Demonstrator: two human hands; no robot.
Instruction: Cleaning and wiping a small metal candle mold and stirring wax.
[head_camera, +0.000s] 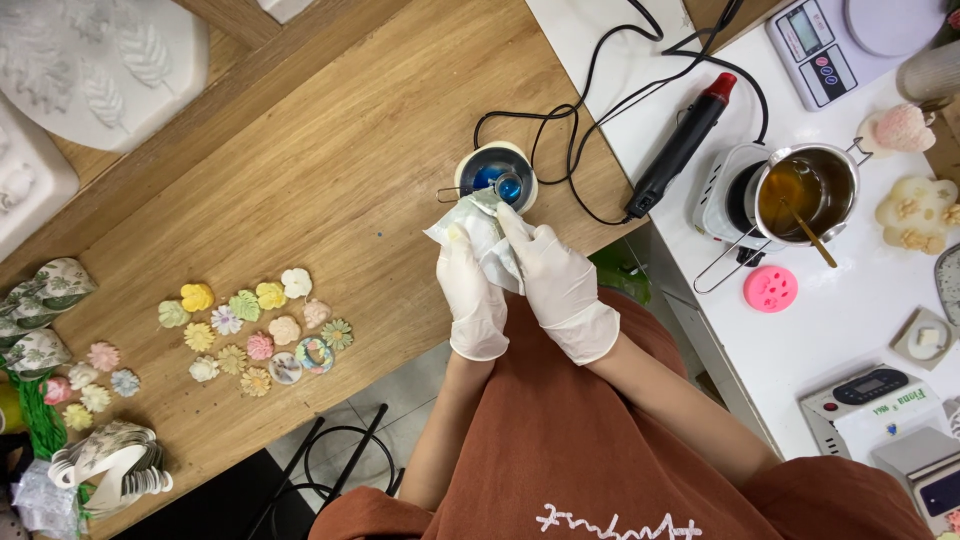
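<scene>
Both my hands wear white gloves and meet over the wooden table's (330, 170) near edge. My left hand (470, 290) and my right hand (555, 280) together grip a crumpled white tissue (478, 228). The tissue's far end touches the rim of a small round pot (497, 176) holding a blue liquid and a small metal spoon. My right index finger points toward that pot.
Several small pastel flower-shaped pieces (255, 335) lie on the wood at left. A black heat gun (683, 142) with cables lies to the right. On the white counter stand a metal pot of amber liquid (805, 190) on a hot plate, a pink mould (771, 288) and scales (815, 45).
</scene>
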